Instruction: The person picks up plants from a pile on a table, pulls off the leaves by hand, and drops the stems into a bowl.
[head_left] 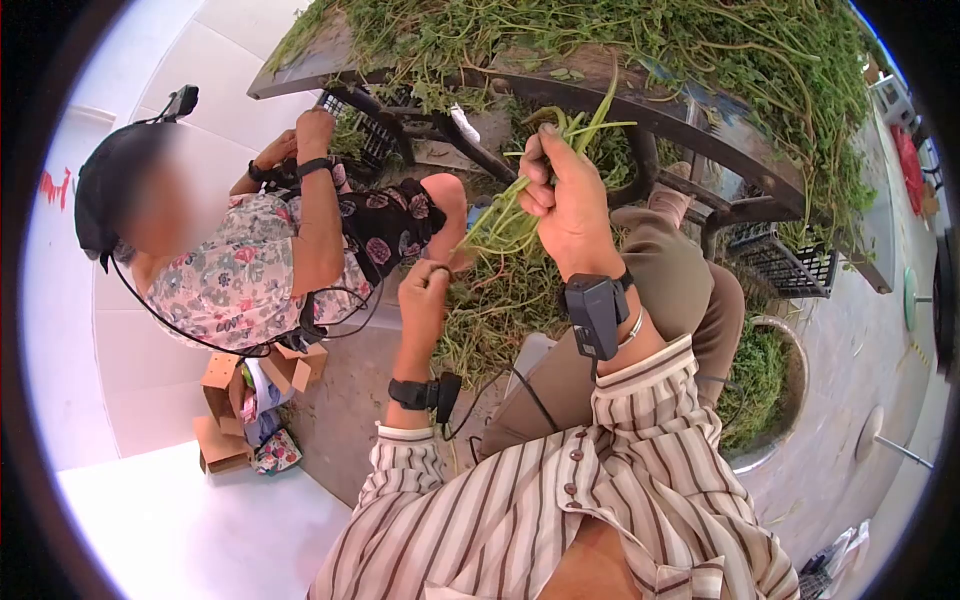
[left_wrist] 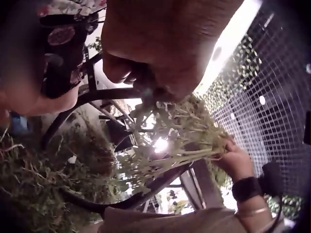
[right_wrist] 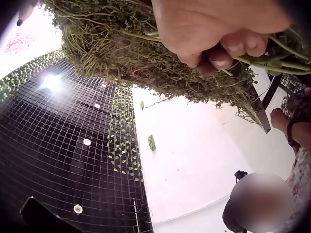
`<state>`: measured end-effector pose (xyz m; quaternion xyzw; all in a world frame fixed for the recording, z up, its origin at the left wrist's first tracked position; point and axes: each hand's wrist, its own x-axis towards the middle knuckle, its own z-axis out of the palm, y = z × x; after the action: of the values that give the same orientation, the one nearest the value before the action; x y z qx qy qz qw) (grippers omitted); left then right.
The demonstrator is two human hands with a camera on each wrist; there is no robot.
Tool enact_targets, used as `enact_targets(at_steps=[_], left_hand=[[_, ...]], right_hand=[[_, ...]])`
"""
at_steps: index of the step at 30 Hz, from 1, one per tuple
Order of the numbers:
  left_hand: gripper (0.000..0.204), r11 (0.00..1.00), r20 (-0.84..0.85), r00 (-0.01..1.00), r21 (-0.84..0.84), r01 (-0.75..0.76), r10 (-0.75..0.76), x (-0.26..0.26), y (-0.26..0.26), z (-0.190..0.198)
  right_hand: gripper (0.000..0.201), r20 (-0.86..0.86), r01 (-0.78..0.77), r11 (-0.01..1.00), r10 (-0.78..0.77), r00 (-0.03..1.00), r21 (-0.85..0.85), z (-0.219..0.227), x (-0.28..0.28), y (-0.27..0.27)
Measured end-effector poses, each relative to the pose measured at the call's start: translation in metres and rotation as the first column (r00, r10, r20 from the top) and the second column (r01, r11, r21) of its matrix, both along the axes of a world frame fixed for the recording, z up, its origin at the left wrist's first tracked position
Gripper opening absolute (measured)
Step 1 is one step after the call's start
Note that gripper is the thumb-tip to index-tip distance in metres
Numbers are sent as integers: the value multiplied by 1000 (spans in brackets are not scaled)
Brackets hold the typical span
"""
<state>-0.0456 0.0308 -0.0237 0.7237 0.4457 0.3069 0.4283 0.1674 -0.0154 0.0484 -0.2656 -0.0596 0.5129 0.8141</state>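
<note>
My right hand point(head_left: 568, 195) is raised in front of the table edge and grips a small bunch of long leafy green stems point(head_left: 502, 225). Stem ends stick out above the fist, while the leafier part hangs down to the left. Lower and to the left, my left hand point(head_left: 424, 297) has its fingers curled close to the hanging tips; I cannot tell whether a stem is between them. In the left wrist view the bunch point(left_wrist: 187, 154) spreads from the right hand point(left_wrist: 234, 158) toward the left hand point(left_wrist: 155, 48).
A heap of greens point(head_left: 640, 30) covers the dark table point(head_left: 690, 135). More cut greens point(head_left: 500, 330) lie on the floor between my legs and a seated person point(head_left: 250, 250). Black crates point(head_left: 785, 262), a round tub point(head_left: 797, 365) of greens and cardboard boxes point(head_left: 222, 385) stand around.
</note>
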Motion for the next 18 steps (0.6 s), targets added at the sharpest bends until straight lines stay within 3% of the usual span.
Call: enact_targets(at_steps=[1,2,3,4,6,11,13,15,17,18], left_hand=[[13,1000,3,1000,1,-2,2,2,3,1],[14,945,172,962,-286,-157,212,3,6,3],[15,790,263,858,-568,-233,442,3,9,5],[15,790,264,857,-568,-232,442,-3,13,-1],[16,694,434,666,-698,-177,607,-15,22,-12],[16,668,408,661,-719,-194,630,-26,18,-7],[21,685,367,739,-707,-174,566,-15,18,-1],[24,684,372,744,-713,-154,555,-4,22,3],[24,762,432,800,-646,-47,416,9,23,14],[17,776,409,812,-625,-81,415,17,23,20]], right_hand=[[22,-11,-11,1000,11,1000,2,0,0,0],[22,-7,-12,1000,12,1000,2,0,0,0],[22,-21,-2,1000,2,1000,7,0,0,-1],[22,-36,8,1000,-7,999,11,0,-1,-1],[22,-48,31,999,-29,998,38,3,6,-3],[22,-108,50,993,-38,993,111,4,11,-5],[22,-120,38,993,-24,992,112,1,9,-2],[22,-126,33,993,-18,992,116,1,9,-1],[22,-137,32,993,-16,991,117,1,10,-1],[22,-132,31,992,-15,991,119,1,10,-2]])
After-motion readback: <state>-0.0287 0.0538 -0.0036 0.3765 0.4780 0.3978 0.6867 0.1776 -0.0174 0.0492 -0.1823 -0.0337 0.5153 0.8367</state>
